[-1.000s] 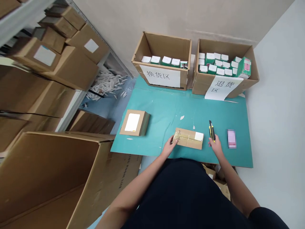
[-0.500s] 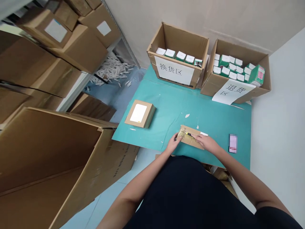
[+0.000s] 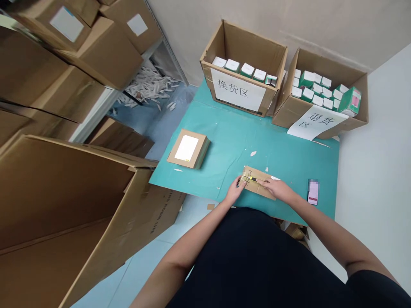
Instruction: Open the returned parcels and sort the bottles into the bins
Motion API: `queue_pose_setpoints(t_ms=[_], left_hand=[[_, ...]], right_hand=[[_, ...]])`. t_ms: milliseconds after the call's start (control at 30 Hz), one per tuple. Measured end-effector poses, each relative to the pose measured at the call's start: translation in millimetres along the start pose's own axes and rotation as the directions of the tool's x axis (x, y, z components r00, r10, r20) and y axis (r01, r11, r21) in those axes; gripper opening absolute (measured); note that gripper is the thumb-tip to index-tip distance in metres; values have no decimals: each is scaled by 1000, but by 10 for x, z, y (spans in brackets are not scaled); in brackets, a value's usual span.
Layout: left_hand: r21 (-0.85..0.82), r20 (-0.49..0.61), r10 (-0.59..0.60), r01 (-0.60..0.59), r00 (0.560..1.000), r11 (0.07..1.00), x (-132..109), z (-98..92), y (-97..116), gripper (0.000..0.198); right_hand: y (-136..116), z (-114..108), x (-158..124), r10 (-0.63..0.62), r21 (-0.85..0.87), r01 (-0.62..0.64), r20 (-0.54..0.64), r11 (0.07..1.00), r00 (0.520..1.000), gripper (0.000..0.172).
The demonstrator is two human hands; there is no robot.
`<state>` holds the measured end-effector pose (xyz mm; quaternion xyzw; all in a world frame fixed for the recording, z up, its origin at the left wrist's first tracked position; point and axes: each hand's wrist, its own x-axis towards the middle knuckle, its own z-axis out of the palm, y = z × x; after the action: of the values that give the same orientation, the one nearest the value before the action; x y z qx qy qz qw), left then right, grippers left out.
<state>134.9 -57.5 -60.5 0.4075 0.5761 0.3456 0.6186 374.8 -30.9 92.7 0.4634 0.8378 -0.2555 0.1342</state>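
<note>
A small cardboard box lies near the front edge of the green-topped table, with dark handwriting and shiny tape toward its left end. My left hand is closed on that left end, thumb on top. In my right hand is a slim yellow-and-black utility knife, pointing left over the box, its tip by the writing. Whether the blade touches the tape is too small to tell. A white label on the box shows partly beyond my right hand.
A second cardboard box with a white label sits on the left of the table. Behind stand two open cartons holding green-and-white packs. A phone lies at right. A large open carton borders the table's left side.
The view has shifted slightly. Both hands stay at the box, and the knife's tip remains near its taped left end, with little visible movement.
</note>
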Motion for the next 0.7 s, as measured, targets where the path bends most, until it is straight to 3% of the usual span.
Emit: queue_pose_setpoints(t_ms=[700], left_hand=[[55, -45, 10, -7, 999, 998, -66, 47, 120, 51]], right_hand=[[-84, 70, -87, 110, -67, -106, 68, 992, 992, 72]])
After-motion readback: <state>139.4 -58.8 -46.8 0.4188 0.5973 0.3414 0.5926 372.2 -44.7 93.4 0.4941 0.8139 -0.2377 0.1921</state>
